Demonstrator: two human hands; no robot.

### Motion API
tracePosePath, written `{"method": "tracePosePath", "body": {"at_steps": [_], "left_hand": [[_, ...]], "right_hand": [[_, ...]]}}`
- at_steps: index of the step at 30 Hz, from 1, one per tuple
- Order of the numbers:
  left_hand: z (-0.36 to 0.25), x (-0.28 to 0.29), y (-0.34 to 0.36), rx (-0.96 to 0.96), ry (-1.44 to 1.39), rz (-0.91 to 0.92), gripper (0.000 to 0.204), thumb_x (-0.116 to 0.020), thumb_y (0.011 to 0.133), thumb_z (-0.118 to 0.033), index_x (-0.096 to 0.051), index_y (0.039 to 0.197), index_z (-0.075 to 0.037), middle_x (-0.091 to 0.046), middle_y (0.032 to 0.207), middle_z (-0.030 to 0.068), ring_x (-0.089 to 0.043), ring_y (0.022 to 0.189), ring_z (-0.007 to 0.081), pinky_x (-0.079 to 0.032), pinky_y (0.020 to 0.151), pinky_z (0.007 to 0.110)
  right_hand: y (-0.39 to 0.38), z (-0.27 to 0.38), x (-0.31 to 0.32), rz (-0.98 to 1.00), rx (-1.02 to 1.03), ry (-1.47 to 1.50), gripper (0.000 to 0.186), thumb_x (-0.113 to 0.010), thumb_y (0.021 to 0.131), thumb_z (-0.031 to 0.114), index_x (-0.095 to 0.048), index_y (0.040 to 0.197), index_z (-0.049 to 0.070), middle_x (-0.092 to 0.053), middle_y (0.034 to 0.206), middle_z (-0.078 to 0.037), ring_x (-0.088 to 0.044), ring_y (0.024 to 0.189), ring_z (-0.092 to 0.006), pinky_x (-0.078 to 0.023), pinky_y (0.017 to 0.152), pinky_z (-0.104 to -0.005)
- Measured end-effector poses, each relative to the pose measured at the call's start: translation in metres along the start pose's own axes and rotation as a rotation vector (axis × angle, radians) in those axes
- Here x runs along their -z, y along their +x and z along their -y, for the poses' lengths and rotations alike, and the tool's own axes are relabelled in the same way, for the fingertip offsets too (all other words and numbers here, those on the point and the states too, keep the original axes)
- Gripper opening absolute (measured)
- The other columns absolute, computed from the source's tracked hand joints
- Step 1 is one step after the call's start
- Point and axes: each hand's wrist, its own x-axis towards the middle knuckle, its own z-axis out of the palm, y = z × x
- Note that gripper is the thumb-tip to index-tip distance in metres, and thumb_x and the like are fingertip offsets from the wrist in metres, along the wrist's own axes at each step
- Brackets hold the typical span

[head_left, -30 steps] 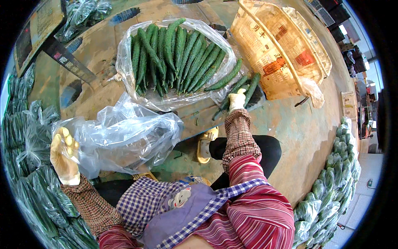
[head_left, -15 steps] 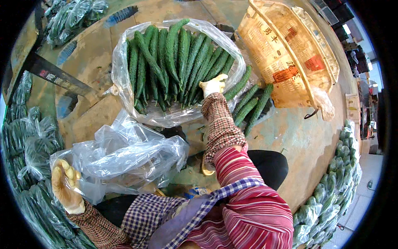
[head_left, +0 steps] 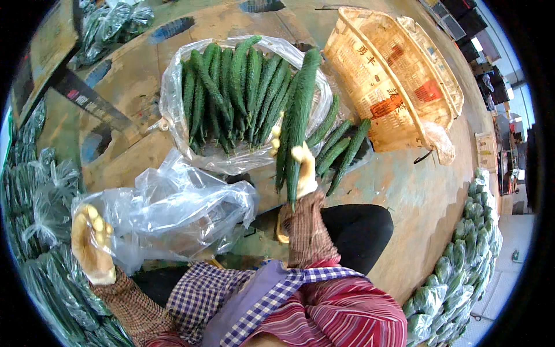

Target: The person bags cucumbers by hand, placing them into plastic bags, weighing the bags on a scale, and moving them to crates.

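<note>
My right hand (head_left: pixel 306 173), in a pale glove, is wrapped round a few long, bumpy dark-green cucumbers (head_left: pixel 302 104) held lengthwise in front of me. Just behind them sits a big open clear bag (head_left: pixel 170 95) with several cucumbers (head_left: pixel 237 87) lying side by side. To the right of that bag rest several loose cucumbers (head_left: pixel 348 159). On the left, my gloved left hand (head_left: pixel 92 246) has its fingers curled at the edge of a crumpled, clear plastic bag (head_left: pixel 179 202) spread over my lap side. No cucumbers show inside this bag.
A yellow plastic crate (head_left: pixel 381 87) lies tipped at the back right. Packed bags of cucumbers pile up on the left (head_left: pixel 52 202) and in a row on the right (head_left: pixel 457 266). A dark metal bar (head_left: pixel 92 104) stands at the left, with more bagged greens (head_left: pixel 115 26) behind it.
My right hand has come back toward me, lifting a few cucumbers out of the open bag. The left hand stays at the edge of the crumpled bag.
</note>
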Motion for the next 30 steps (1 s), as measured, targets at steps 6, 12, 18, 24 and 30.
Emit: {"method": "tracePosePath", "body": {"at_steps": [6,12,18,24,30], "left_hand": [[-0.019,-0.007,-0.011,-0.022,0.251,-0.139,0.020,-0.052,0.086,-0.015,-0.057,0.099,0.000,-0.060,0.089,0.0081,-0.058,0.073,0.0138,-0.049,0.061,0.028],[-0.055,-0.018,-0.036,-0.032,-0.142,0.179,0.035,-0.046,0.087,-0.015,-0.048,0.114,0.008,-0.051,0.063,0.0061,-0.041,0.047,0.0089,-0.040,0.049,0.025],[-0.100,-0.004,-0.109,-0.130,-0.387,0.312,0.049,-0.030,0.095,-0.016,-0.010,0.140,-0.011,-0.037,0.063,0.0053,-0.030,0.043,0.0078,-0.031,0.036,0.023],[-0.099,0.014,-0.118,-0.121,-0.418,0.280,0.054,-0.022,0.095,-0.013,0.005,0.142,-0.018,-0.032,0.066,0.0045,-0.028,0.045,0.0105,-0.029,0.039,0.026],[-0.085,0.017,-0.088,-0.079,-0.294,0.162,0.052,-0.024,0.095,-0.012,0.001,0.141,-0.008,-0.029,0.067,0.0047,-0.026,0.046,0.0114,-0.029,0.045,0.027]], "right_hand": [[-0.017,-0.008,-0.121,0.553,-0.238,0.004,0.082,-0.069,0.065,0.022,-0.029,0.133,-0.002,-0.057,0.094,-0.005,-0.054,0.081,-0.0154,-0.046,0.075,-0.0292],[-0.058,-0.087,-0.227,0.943,-0.089,-0.361,0.071,-0.072,0.067,0.013,-0.037,0.128,0.001,-0.054,0.108,-0.006,-0.050,0.098,-0.0141,-0.044,0.086,-0.0322],[-0.071,-0.203,-0.203,1.104,-0.147,-0.760,0.062,-0.064,0.064,0.001,-0.045,0.122,0.009,-0.055,0.110,-0.010,-0.051,0.104,-0.0225,-0.038,0.092,-0.0313],[-0.012,-0.220,-0.138,1.243,-0.384,-2.005,0.048,-0.053,0.072,0.006,-0.051,0.120,0.012,-0.060,0.105,-0.017,-0.057,0.098,-0.0344,-0.046,0.083,-0.0384],[-0.038,-0.117,-0.213,1.232,-0.344,-0.923,0.021,-0.061,0.077,0.013,-0.062,0.095,0.002,-0.065,0.087,-0.012,-0.063,0.080,-0.0203,-0.049,0.071,-0.0336]]}}
